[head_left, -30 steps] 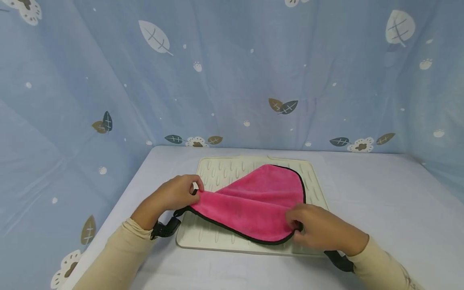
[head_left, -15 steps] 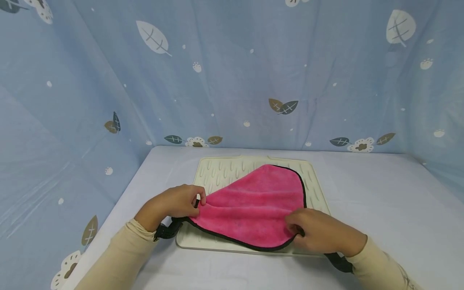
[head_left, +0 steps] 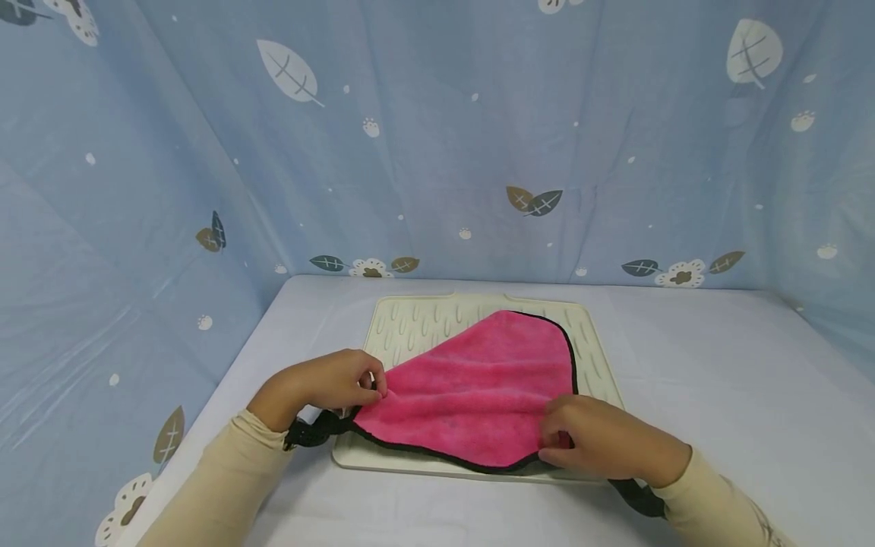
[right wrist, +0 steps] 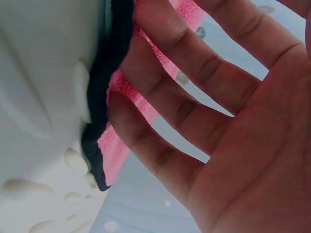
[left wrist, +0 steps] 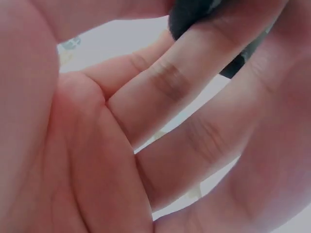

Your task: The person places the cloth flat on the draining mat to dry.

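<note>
A pink plush cloth [head_left: 478, 380] with black trim lies spread over a cream ridged mat [head_left: 403, 327], its surface slightly rippled. At the cloth's left corner my left hand [head_left: 331, 380] pinches the edge between thumb and fingers. My right hand [head_left: 608, 437] holds the near right edge, thumb low by the trim and fingers on the pink side. In the right wrist view, several fingers [right wrist: 170, 92] touch the cloth beside its black border [right wrist: 99, 126]; the thumb's grip is out of sight. The left wrist view shows mostly curled fingers [left wrist: 170, 82] and a bit of dark trim.
The mat lies on a white-covered table [head_left: 718, 380]. Blue patterned curtain [head_left: 437, 137] hangs behind and along the sides. Black wrist straps [head_left: 317, 429] sit by both cuffs of the beige sleeves.
My left hand has come down toward the near side, lowering the left corner. The raised fold across the cloth has flattened. My right hand has barely moved.
</note>
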Tool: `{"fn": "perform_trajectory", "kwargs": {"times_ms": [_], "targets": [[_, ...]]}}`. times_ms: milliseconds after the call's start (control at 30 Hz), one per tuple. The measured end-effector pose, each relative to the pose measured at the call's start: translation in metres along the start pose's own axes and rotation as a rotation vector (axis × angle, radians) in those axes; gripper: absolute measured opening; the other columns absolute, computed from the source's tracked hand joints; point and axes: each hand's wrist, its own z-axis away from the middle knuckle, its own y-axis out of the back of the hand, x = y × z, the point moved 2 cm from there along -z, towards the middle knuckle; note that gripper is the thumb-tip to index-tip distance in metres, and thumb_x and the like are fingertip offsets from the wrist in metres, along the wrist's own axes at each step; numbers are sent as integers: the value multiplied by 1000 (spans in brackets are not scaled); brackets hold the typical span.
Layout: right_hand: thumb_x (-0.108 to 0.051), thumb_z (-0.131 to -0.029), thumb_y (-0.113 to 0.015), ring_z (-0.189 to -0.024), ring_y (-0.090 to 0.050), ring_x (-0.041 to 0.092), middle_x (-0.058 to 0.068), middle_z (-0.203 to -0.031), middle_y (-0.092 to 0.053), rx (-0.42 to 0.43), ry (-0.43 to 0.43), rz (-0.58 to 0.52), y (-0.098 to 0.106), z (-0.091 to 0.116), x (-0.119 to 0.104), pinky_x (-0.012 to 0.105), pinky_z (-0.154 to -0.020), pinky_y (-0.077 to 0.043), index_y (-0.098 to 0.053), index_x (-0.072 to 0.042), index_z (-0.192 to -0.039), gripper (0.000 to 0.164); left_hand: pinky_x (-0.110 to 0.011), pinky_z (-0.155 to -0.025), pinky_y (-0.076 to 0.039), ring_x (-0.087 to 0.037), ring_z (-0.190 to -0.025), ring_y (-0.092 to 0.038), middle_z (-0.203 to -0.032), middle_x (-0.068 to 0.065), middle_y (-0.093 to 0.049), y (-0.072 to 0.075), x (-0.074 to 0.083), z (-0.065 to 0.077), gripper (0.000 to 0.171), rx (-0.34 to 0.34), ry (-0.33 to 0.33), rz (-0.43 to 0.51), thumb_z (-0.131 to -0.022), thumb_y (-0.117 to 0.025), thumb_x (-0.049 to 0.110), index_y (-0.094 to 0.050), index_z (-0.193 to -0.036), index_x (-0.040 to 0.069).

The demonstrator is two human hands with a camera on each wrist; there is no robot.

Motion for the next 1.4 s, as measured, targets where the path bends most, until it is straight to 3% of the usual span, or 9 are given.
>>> {"fn": "perform_trajectory", "kwargs": {"times_ms": [300,433,533,667,800,1033,1233,1400], "targets": [[-18,-88,-74,-68,-50,-1,-20,-70,-52,-18,7,-52,-1,-1,2,17,-61,-45,-66,-30,-79,18,-25,-52,-48,-9,-48,-50,-62,5,-57,1,-4,0,16,-12,-13,0,-91,-70,14,-71,-75,13],[-30,-93,-71,-64,-46,-3,-18,-62,-46,-21,0,-93,-1,-2,2,16,-57,-40,-60,-29,-67,28,-24,-53,-42,-8,-55,-45,-60,7,-52,1,-3,0,19,9,-27,-48,-89,-72,15,-72,-70,14],[-36,-93,-71,-64,-45,-3,-18,-61,-45,-24,-26,-102,-1,-2,2,16,-57,-40,-58,-29,-64,32,-25,-56,-43,-8,-58,-49,-67,5,-56,1,-2,-1,14,53,-27,-61,-91,-72,19,-72,-77,15],[-31,-89,-75,-66,-48,0,-18,-64,-48,-27,-41,-82,-4,-3,2,18,-60,-42,-60,-30,-69,25,-29,-60,-48,-12,-64,-56,-83,1,-61,0,0,-4,6,151,-6,-72,-96,-67,23,-69,-96,18],[-28,-86,-79,-68,-48,1,-18,-66,-48,-27,-68,-52,-8,-3,3,18,-61,-43,-57,-30,-70,27,-30,-68,-49,-13,-77,-57,-93,2,-63,-2,7,-7,13,216,-3,-99,-98,-64,26,-68,-107,19],[-24,-85,-80,-69,-48,1,-17,-68,-50,-19,-82,-35,-11,-5,4,19,-61,-43,-58,-29,-72,26,-31,-73,-51,-14,-86,-58,-102,-1,-66,-1,19,-23,19,231,-7,-162,-100,-58,20,-68,-116,15],[-21,-85,-78,-68,-48,1,-17,-68,-49,-14,-89,-18,-12,-5,4,19,-61,-43,-58,-29,-72,25,-32,-74,-49,-15,-78,-56,-99,-3,-67,2,25,-40,23,273,-6,-229,-101,-51,14,-68,-116,12],[-16,-85,-76,-67,-48,1,-17,-67,-48,0,-75,-22,-12,-4,4,19,-60,-43,-57,-29,-72,27,-34,-75,-48,-14,-82,-58,-102,-2,-69,-4,26,-49,22,252,16,-268,-99,-53,14,-70,-113,16]]}}
